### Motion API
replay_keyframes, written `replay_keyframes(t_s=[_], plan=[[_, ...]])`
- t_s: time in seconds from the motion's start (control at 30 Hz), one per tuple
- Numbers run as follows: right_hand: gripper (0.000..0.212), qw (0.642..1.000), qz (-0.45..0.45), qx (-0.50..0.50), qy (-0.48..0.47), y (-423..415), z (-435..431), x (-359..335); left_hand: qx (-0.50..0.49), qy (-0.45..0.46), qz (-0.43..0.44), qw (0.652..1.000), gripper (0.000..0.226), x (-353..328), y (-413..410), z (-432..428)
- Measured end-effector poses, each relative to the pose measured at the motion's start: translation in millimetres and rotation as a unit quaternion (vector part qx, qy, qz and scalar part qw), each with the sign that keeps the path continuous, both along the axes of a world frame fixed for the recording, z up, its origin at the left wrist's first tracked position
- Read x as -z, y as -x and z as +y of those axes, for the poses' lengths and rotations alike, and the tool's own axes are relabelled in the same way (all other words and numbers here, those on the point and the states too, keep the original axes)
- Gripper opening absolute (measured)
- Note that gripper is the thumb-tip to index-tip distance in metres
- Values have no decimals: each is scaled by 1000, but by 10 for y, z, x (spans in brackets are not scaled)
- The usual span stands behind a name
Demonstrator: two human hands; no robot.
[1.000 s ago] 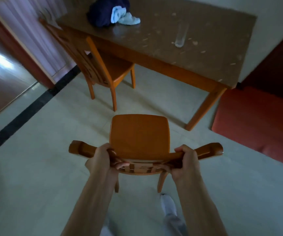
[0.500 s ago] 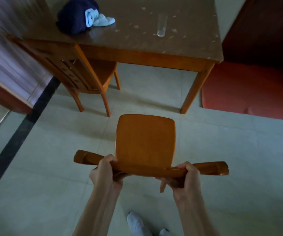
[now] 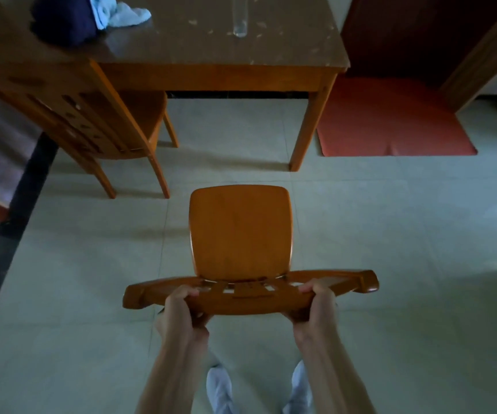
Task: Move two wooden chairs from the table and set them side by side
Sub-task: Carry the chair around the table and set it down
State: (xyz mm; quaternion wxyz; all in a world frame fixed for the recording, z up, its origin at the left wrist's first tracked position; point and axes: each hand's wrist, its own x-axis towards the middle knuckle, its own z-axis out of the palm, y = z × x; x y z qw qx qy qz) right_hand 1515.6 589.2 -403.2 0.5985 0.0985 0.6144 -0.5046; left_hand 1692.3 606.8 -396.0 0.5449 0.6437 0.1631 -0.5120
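A wooden chair [image 3: 240, 231] stands in front of me on the pale tiled floor, a step back from the table [image 3: 217, 74], its seat facing the table. My left hand [image 3: 180, 313] and my right hand [image 3: 316, 306] both grip its curved top rail, one near each end. A second wooden chair [image 3: 98, 115] stands at the table's left end, its seat partly under the tabletop and its back turned toward me.
On the table lie a dark blue bundle [image 3: 62, 20] with a light blue cloth [image 3: 121, 14] and a clear glass [image 3: 239, 17]. A red mat [image 3: 390, 121] lies right of the table by a doorway. A black floor strip [image 3: 11, 222] runs along the left. My white shoes [image 3: 220, 389] show below.
The held chair has come further back from the table with me, and my view has swung so the table is now seen square-on. Both hands keep their grip.
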Motion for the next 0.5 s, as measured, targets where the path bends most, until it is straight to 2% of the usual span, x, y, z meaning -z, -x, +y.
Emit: replay_keyframes(t_s=[0.17, 0.37, 0.5], plan=[[40, 1000, 13, 22, 4, -207, 95, 56, 29, 3, 8, 1000, 37, 46, -198, -8], [23, 1000, 19, 11, -2, -172, 237, 115, 15, -22, 19, 999, 35, 96, -143, 124], [31, 1000, 18, 12, -9, -189, 283, 125, 13, -26, 23, 999, 42, 75, -147, 162]])
